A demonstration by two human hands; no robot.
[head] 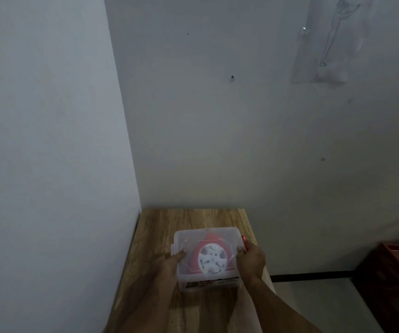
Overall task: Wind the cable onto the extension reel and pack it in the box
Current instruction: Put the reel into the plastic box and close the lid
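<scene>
While both hands bear on it, the box (207, 258) sits on the table (155, 236) towards the far right corner, its right side close to the right edge and its far side short of the wall (241, 140). Its translucent lid (189, 239) is on, and the reel (211, 257) lies flat inside, red body with a white hub facing up, seen through the lid; whether any cable is left unwound cannot be told. Left hand (169, 267) grips the near left corner, thumb laid on top of the lid and fingers wrapped down the side, apparently to hold the box from sliding. Right hand (251, 259) clasps the right side with the fingers curled over the lid rim, next to a red latch (243, 239) on that side; this reads as pressing the lid home or working the latch, though whether the latch is fastened cannot be told. Packing appears near complete, with only the closure to confirm. A dark red cabinet (395, 280) stands well apart, right of the table
</scene>
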